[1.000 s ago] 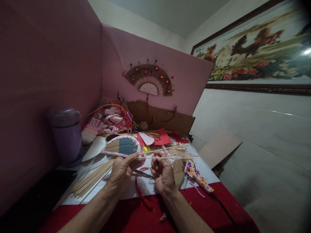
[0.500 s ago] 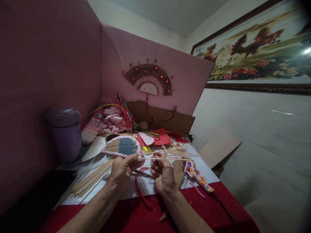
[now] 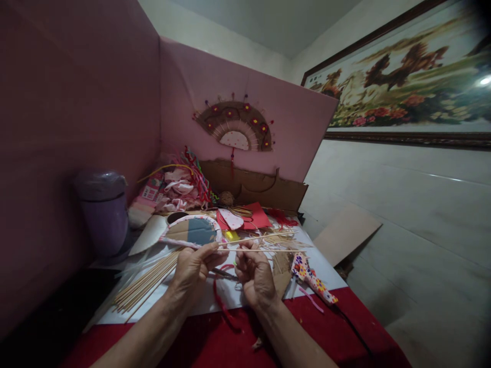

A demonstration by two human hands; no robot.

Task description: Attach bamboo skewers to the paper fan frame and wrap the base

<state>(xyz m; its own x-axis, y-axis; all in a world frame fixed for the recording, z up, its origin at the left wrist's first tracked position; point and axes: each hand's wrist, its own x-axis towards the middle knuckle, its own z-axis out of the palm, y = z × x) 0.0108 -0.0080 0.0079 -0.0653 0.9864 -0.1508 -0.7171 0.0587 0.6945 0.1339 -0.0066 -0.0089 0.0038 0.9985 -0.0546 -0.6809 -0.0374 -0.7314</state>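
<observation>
- Surface [image 3: 233, 294]: white sheet over red cloth [image 3: 345, 327], boxed in by pink boards [image 3: 268, 87] at back & left; framed painting [image 3: 402, 87] on the wall far right of the round fan [image 3: 194, 230].
- Purple bin [image 3: 104, 214] left of round fan; decorated fan [image 3: 235, 125] pinned to the board above it.
- Stick bundle [image 3: 149, 283] lies below-left of round fan; floral glue gun [image 3: 310, 278] well to its right.
- Left hand [image 3: 194, 268] pinches thin stick [image 3: 264, 250] btwn thumb & fingertips, just below round fan; stick runs off to the right.
- Right hand [image 3: 255, 273], fingers curled, pinches same stick slightly further right.

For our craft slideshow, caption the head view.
Left hand and right hand hold thin wooden sticks over a cluttered white tabletop.
</observation>
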